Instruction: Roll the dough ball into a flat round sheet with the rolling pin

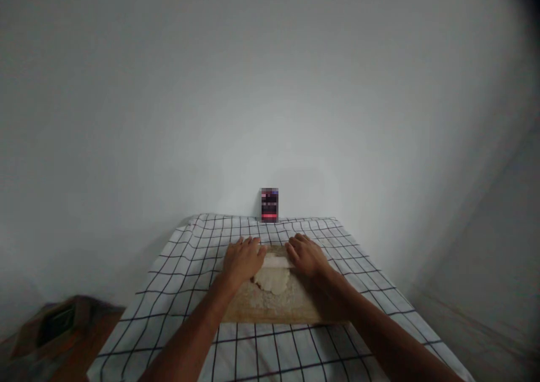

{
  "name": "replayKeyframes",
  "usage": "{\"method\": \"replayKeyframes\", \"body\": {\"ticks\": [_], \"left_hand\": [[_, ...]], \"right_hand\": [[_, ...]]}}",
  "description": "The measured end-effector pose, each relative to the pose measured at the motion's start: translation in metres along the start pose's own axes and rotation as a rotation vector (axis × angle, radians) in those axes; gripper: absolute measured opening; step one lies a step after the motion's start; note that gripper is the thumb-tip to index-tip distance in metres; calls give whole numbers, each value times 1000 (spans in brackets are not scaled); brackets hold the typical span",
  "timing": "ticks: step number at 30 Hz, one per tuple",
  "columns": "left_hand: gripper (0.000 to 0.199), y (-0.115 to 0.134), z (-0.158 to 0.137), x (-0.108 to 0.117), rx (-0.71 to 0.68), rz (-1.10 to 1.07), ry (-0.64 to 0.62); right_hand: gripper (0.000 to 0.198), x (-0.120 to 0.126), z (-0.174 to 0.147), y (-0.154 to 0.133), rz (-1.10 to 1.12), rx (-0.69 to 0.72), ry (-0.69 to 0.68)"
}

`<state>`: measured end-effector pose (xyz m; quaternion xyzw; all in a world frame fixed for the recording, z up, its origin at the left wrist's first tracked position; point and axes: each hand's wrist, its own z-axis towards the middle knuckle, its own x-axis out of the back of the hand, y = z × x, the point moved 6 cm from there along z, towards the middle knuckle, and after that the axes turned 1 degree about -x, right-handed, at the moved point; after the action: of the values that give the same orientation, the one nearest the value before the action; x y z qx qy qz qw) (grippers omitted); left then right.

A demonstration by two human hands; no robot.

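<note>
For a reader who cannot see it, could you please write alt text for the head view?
A person's left hand and right hand lie over a pale roller, with flattened dough at its near side on a board. A white, dark-gridded tablecloth lies beneath; a pixelated object stands by the wall.

Rolling pin [277, 263]: pale, near-white, smooth; lies level, left to right, just below centre of frame. Only its middle stretch is visible; both ends hidden.

Dough [274, 281]: pale cream, one flattened piece with an uneven outline, left margin ragged. Lies flat directly below the pin in frame; upper edge appears to meet it. Thickness cannot be read.

Board [270, 313]: tan, wood-like, whitish smears across the surface. Lies flat, lower centre of frame, under dough and pin; near edge straight, running left to right; right part in shadow.
</note>
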<state>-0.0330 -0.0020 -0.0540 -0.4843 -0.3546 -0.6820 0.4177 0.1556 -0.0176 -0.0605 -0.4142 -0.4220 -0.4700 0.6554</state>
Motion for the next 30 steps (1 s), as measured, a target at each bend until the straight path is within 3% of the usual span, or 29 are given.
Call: {"method": "replayKeyframes", "body": {"ticks": [5,9,14,22,30], "left_hand": [[48,-11,30,-6,-4,15,-157],[39,-8,35,-10,-83,41,-207],[36,-5,29,-10,-94,32,-233],[50,-10,25,1,57,-33,-218],[46,-6,24,3,49,-57,-233]], "right_hand": [[46,-15,35,17,33,-3,-33],[47,-27,47,23,59,17,-71],[45,-35,48,26,90,10,-106],[42,-37,43,24,122,-11,-103],[40,-35,36,26,97,-16,-112]]}}
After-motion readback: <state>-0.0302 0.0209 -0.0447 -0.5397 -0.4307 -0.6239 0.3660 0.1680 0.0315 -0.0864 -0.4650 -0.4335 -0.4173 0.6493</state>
